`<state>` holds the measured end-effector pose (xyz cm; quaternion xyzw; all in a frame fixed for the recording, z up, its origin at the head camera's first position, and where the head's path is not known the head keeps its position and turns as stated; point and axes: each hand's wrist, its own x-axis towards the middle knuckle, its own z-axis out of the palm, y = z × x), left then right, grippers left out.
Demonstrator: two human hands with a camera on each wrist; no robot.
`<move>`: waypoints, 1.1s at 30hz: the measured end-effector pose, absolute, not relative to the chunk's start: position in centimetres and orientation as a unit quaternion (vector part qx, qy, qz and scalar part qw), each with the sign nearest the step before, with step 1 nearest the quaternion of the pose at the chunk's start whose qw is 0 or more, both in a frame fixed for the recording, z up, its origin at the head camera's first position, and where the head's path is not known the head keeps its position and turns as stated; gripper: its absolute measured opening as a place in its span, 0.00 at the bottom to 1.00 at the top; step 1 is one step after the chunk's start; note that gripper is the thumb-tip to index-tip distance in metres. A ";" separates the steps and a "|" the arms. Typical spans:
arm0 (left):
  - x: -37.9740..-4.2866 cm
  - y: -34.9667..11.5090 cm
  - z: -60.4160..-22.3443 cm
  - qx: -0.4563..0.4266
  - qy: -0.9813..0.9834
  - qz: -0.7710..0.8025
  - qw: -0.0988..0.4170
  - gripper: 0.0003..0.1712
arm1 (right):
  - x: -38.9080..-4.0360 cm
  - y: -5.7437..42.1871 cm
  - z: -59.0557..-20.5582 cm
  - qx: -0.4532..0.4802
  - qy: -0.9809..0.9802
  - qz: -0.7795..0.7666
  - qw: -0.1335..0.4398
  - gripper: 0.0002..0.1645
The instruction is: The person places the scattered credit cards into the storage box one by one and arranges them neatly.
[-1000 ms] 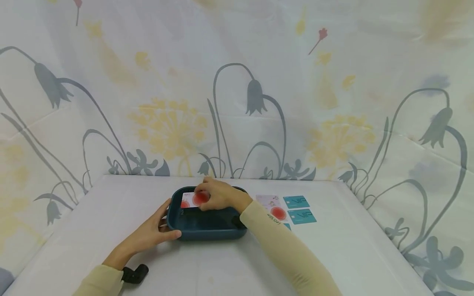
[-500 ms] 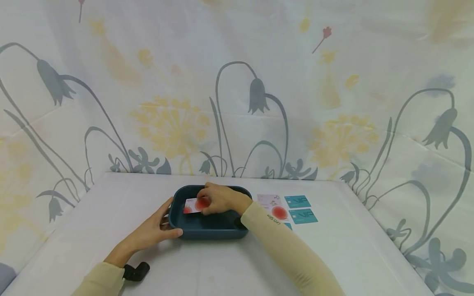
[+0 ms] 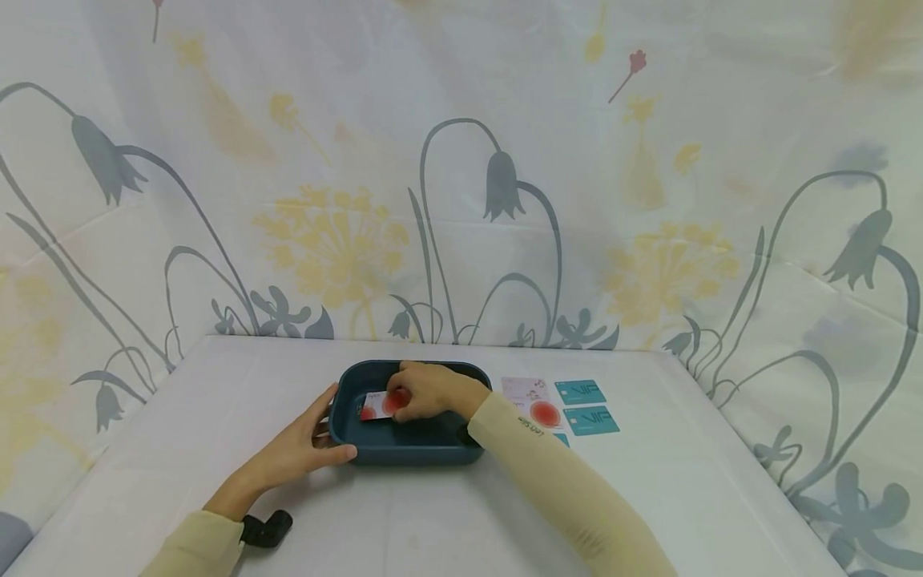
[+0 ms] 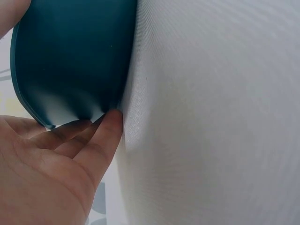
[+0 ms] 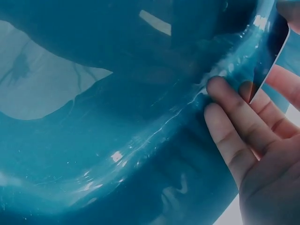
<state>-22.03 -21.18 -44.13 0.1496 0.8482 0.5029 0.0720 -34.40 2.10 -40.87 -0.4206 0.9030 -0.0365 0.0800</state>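
Note:
My right hand (image 3: 433,390) pinches a white card with red circles (image 3: 375,407) by its right end, low inside a dark teal tray (image 3: 411,457). In the right wrist view the card (image 5: 272,56) is seen nearly edge-on, tilted between thumb and fingers, and the other fingertips are at the tray's glossy inner wall. Reflections and small bubbles there look like clear liquid. My left hand (image 3: 296,449) holds the tray's left end, thumb at the front corner. In the left wrist view its fingers lie along the outer wall (image 4: 75,51), close to the tabletop.
Right of the tray lie a pink card (image 3: 525,388) and a card with a red circle (image 3: 544,413). Beside them are two teal VIP cards (image 3: 580,392), and another teal card (image 3: 561,439) is mostly hidden by my right sleeve. A flowered cloth (image 3: 461,200) hangs behind the white table (image 3: 404,529).
My right hand has moved the card down and slightly to the right, lower within the tray. The left hand keeps its hold on the tray.

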 end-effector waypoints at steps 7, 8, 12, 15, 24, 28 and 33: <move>-22.1 -21.1 -44.2 0.150 0.846 0.506 0.073 0.59 | -34.4 2.0 -40.9 -0.419 0.904 -0.019 0.081 0.30; -22.1 -21.1 -44.1 0.149 0.847 0.505 0.074 0.59 | -34.4 2.0 -40.9 -0.420 0.904 -0.015 0.080 0.30; -22.1 -21.2 -44.0 0.151 0.846 0.506 0.075 0.59 | -34.3 1.8 -40.9 -0.425 0.902 0.003 0.078 0.30; -22.0 -21.2 -44.1 0.152 0.848 0.502 0.074 0.59 | -34.2 1.7 -40.8 -0.425 0.902 0.010 0.078 0.30; -22.0 -21.2 -44.0 0.153 0.843 0.510 0.077 0.59 | -34.1 1.6 -40.8 -0.424 0.902 0.024 0.076 0.30; -22.0 -21.3 -43.9 0.157 0.839 0.514 0.086 0.59 | -34.1 1.5 -40.8 -0.430 0.899 0.029 0.073 0.30; -22.0 -21.3 -43.8 0.153 0.837 0.518 0.090 0.59 | -33.9 1.5 -40.7 -0.436 0.897 0.038 0.064 0.28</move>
